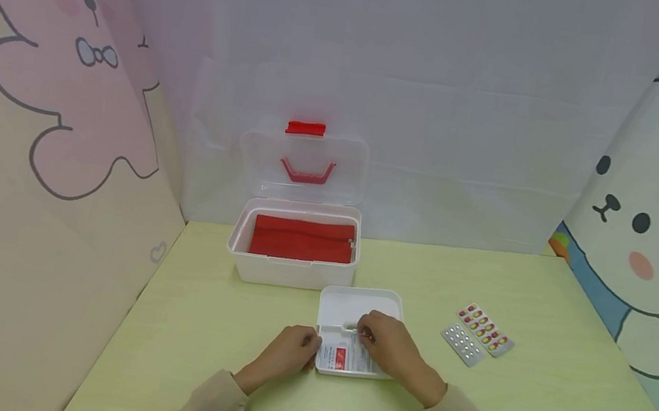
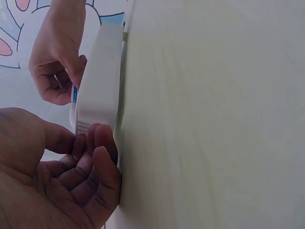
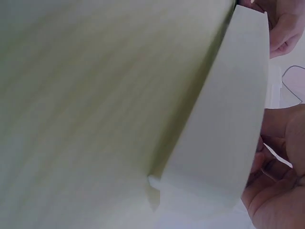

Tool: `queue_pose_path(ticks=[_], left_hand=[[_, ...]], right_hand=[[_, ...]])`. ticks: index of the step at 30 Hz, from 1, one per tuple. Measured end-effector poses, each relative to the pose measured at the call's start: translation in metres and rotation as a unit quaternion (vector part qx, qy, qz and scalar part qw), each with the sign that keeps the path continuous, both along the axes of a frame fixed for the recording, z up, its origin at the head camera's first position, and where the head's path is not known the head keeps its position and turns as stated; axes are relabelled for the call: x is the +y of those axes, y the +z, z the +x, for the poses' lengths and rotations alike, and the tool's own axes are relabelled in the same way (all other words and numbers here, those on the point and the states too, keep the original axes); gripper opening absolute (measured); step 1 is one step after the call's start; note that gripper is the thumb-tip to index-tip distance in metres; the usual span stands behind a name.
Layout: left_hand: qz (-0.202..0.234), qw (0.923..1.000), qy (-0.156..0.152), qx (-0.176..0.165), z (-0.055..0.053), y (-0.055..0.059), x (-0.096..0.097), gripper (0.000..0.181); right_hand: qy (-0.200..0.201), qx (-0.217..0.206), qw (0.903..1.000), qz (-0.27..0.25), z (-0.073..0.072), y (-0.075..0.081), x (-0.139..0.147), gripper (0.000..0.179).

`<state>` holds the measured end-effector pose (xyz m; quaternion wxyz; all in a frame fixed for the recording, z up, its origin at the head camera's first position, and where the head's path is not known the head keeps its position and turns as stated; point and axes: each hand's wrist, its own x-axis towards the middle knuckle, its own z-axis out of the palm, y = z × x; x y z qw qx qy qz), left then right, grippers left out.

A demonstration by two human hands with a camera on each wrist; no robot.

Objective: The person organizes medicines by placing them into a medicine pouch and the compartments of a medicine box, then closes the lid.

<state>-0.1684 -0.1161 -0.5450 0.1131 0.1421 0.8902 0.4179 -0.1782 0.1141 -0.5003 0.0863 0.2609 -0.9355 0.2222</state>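
A small white plastic case (image 1: 362,303) lies with its lid raised toward the back. White printed packets (image 1: 355,353), one with a red patch, fill its near half. My left hand (image 1: 291,350) holds the case's left end, thumb and curled fingertips at the corner in the left wrist view. Over the case, my right hand (image 1: 388,344) bends its fingers down near the middle. The left wrist view shows a small blue-edged packet (image 2: 75,94) under its thumb, just above the rim. From the right wrist, the case wall (image 3: 224,109) hides the fingertips of my right hand (image 3: 279,176).
Behind the case stands a white first-aid box (image 1: 287,272), its clear lid (image 1: 348,166) upright, with a red zipped pouch (image 1: 299,240) inside. Two blister packs, one of red-and-yellow capsules (image 1: 485,328) and one of white tablets (image 1: 462,344), lie to the right. Cartoon-printed curtains surround the table.
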Motion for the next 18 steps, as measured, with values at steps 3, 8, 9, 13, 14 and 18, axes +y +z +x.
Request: queue_pose_path(ticks=[3,8,9,13,14,18], left_hand=[[0.000,1.0000,-0.001,-0.003,-0.0002,-0.0002,-0.0001,0.029],[0.000,1.0000,0.000,-0.005,-0.0004,0.0006,0.0004,0.029],[-0.001,1.0000,0.001,-0.004,-0.0003,0.0007,0.0006,0.029],[-0.005,1.0000,0.001,-0.004,-0.0002,0.0016,0.0010,0.030],[-0.005,1.0000,0.001,-0.005,-0.0002,0.0020,0.0010,0.030],[-0.006,1.0000,0.002,-0.006,-0.0001,0.0032,0.0008,0.029]], right_hand=[[-0.015,0.020,0.9993,0.029,0.0008,-0.0013,-0.0016,0.019],[-0.038,0.034,0.9973,0.053,0.0009,-0.0022,-0.0029,0.031],[-0.042,0.033,0.9971,0.054,0.0009,-0.0020,-0.0028,0.033],[-0.051,0.021,0.9967,0.060,0.0015,0.0002,-0.0018,0.036],[-0.052,0.016,0.9966,0.061,0.0016,0.0012,-0.0014,0.036],[-0.058,-0.006,0.9967,0.056,0.0013,0.0067,0.0009,0.038]])
